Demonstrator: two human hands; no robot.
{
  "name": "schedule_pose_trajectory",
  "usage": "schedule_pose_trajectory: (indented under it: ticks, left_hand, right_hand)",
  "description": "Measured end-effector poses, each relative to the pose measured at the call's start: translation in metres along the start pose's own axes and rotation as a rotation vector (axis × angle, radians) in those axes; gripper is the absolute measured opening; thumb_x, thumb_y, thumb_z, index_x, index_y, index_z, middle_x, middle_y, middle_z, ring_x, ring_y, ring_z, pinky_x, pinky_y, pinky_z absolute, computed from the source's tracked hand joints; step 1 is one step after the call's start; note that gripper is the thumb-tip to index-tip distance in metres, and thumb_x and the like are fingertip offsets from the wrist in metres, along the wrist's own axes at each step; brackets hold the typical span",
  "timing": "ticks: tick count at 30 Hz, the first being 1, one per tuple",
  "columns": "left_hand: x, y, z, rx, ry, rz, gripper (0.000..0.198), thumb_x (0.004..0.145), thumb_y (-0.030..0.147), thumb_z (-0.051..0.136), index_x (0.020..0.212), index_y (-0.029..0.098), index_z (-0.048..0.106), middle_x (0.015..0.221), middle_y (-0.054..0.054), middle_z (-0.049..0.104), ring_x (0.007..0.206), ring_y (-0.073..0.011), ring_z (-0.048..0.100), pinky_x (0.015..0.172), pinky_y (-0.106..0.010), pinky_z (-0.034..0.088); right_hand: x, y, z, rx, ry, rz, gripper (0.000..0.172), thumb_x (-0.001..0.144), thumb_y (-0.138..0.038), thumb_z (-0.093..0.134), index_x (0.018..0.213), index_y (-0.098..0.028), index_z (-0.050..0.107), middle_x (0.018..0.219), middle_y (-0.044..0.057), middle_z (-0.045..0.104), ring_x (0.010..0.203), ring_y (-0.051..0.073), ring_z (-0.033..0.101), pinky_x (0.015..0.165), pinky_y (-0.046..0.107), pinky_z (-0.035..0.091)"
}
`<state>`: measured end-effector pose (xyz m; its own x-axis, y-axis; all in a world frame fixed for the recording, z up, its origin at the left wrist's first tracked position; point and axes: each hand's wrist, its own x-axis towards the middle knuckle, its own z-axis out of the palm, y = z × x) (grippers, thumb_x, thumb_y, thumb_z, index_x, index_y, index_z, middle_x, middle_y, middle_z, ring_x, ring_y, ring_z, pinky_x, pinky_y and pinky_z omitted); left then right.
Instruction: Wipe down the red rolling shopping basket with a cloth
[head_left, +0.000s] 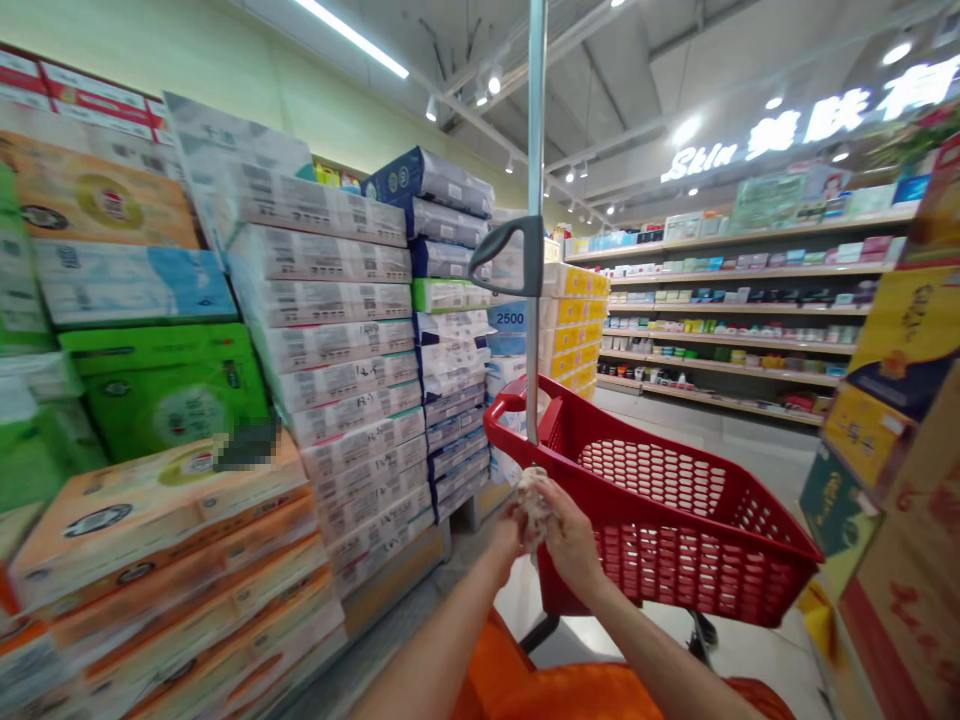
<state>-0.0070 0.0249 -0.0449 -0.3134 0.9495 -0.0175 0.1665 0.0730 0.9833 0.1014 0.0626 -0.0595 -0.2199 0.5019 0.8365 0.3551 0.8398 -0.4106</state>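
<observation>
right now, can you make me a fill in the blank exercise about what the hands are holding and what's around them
1. The left hand and right hand together hold a crumpled whitish wad before a ____ basket.
2. The lit sign above the shelves reads ____.
3. The stacked packs stand on the person's ____ side.
Missing words: red; Skin; left.

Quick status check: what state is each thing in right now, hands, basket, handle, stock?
Red trolley basket: upright, nothing visible inside.
Pull handle: extended upward.
White wad: crumpled, held between both hands.
Left hand: closed on the wad.
Right hand: closed on the wad.
Tissue packs: wrapped, stacked high.
</observation>
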Motion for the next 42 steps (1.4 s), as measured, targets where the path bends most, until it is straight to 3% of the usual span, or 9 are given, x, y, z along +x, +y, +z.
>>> schedule_pose_trajectory:
  ticks: [2,6,12,18,21,26,33,38,42]
  left_hand:
    - [-0.003,0.005,0.01,-0.131,-0.048,-0.049,0.033,0.081,0.039,0.038,0.09,0.015,0.058,0.071,-0.005,0.064,0.061,-0.0154,0.06,0.06,-0.032,0.049]
    - [0.001,0.02,0.02,-0.369,-0.062,-0.089,0.017,0.068,0.024,0.054,0.083,0.015,0.056,0.059,0.001,0.057,0.049,-0.0084,0.053,0.056,-0.022,0.044]
    - [0.01,0.036,0.012,-0.356,-0.086,-0.092,0.01,0.061,0.017,0.052,0.069,0.014,0.057,0.049,0.004,0.052,0.043,-0.0079,0.048,0.05,-0.021,0.041]
    - [0.029,0.045,-0.007,-0.115,0.083,0.008,0.029,0.065,0.014,0.047,0.091,0.016,0.059,0.083,-0.002,0.066,0.074,-0.0127,0.061,0.07,-0.025,0.045]
    - [0.035,0.033,-0.018,0.076,0.2,0.046,0.03,0.067,0.013,0.047,0.096,0.015,0.056,0.097,-0.007,0.064,0.089,-0.0159,0.058,0.082,-0.028,0.042]
    - [0.028,0.005,-0.028,0.341,0.205,0.124,0.032,0.066,0.01,0.049,0.097,0.017,0.057,0.105,-0.007,0.062,0.104,-0.0215,0.052,0.093,-0.037,0.035]
    - [0.013,-0.007,-0.018,1.024,0.235,0.36,0.041,0.07,0.011,0.044,0.11,0.014,0.052,0.113,-0.01,0.058,0.108,-0.0233,0.049,0.093,-0.04,0.034]
    - [0.008,-0.007,-0.008,1.146,0.18,0.546,0.045,0.07,0.01,0.041,0.114,0.015,0.05,0.121,-0.009,0.053,0.114,-0.0221,0.044,0.099,-0.042,0.027]
    - [0.011,0.002,0.002,1.125,0.195,0.65,0.043,0.073,0.013,0.041,0.114,0.017,0.05,0.123,-0.008,0.052,0.116,-0.0206,0.042,0.103,-0.041,0.022]
  right_hand:
    - [0.0,-0.001,-0.003,0.062,0.054,0.067,0.045,0.076,-0.007,0.035,0.114,-0.018,0.056,0.121,0.008,0.055,0.112,0.017,0.051,0.093,0.034,0.045]
    - [-0.003,0.006,-0.011,-0.007,0.021,0.062,0.046,0.076,-0.009,0.033,0.115,-0.021,0.055,0.122,0.007,0.053,0.113,0.018,0.05,0.094,0.037,0.044]
    - [-0.006,0.014,-0.022,-0.272,-0.147,-0.28,0.052,0.079,-0.018,0.044,0.131,-0.017,0.038,0.139,0.012,0.033,0.128,0.025,0.028,0.099,0.046,0.035]
    - [0.037,0.026,-0.016,-0.439,-0.092,-0.445,0.039,0.086,-0.009,0.034,0.118,-0.02,0.053,0.128,0.008,0.049,0.127,0.022,0.031,0.102,0.045,0.029]
    - [0.013,0.038,-0.003,-0.495,-0.229,-0.452,0.035,0.085,-0.009,0.038,0.109,-0.021,0.059,0.123,0.007,0.054,0.124,0.022,0.036,0.101,0.044,0.031]
    - [-0.045,0.045,-0.001,-0.531,-0.523,-0.389,0.027,0.082,-0.012,0.046,0.099,-0.022,0.064,0.117,0.006,0.058,0.116,0.022,0.046,0.094,0.04,0.039]
    - [0.016,0.026,-0.01,-0.538,-0.236,-0.353,0.037,0.086,-0.011,0.039,0.118,-0.023,0.054,0.131,0.005,0.046,0.129,0.021,0.026,0.104,0.044,0.025]
    - [-0.037,0.047,-0.003,-0.581,-0.496,-0.309,0.028,0.086,-0.017,0.043,0.107,-0.024,0.06,0.119,0.005,0.056,0.119,0.02,0.041,0.098,0.041,0.034]
    - [-0.035,0.043,-0.016,-0.547,-0.325,-0.268,0.03,0.086,-0.017,0.041,0.11,-0.023,0.059,0.125,0.005,0.052,0.124,0.021,0.035,0.1,0.042,0.031]
